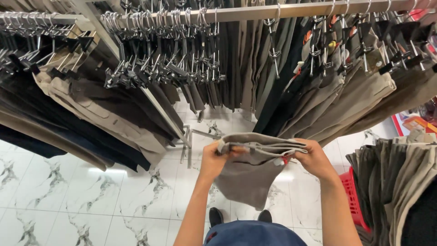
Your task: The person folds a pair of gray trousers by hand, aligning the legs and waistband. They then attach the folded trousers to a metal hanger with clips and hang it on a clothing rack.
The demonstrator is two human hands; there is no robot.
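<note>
A long metal clothes rail runs across the top of the view, packed with trousers hanging from clip hangers: dark and beige pairs to the left, grey and black ones in the middle, tan and khaki ones to the right. A second rail slants off at the upper left, and near the middle of the main rail a cluster of bare clip hangers hangs with nothing on them. Below lies a white marble-patterned tile floor. At the right edge a pile of folded khaki and grey trousers rests beside and partly over a red plastic basket. In front of the chest, between the rail and the floor, the person holds a grey pair of trousers, doubled over at the waistband, the legs dangling down toward the dark shoes. The left hand is clenched on the left end of the waistband, fingers curled over the fabric; the right hand pinches the right end, where a small red tag shows. No hanger can be made out on this pair. As things lie, the trousers seem folded and squared up but not yet clipped or hung, and the many idle hangers and the pile on the right suggest a good deal of garments remain to be handled.
</note>
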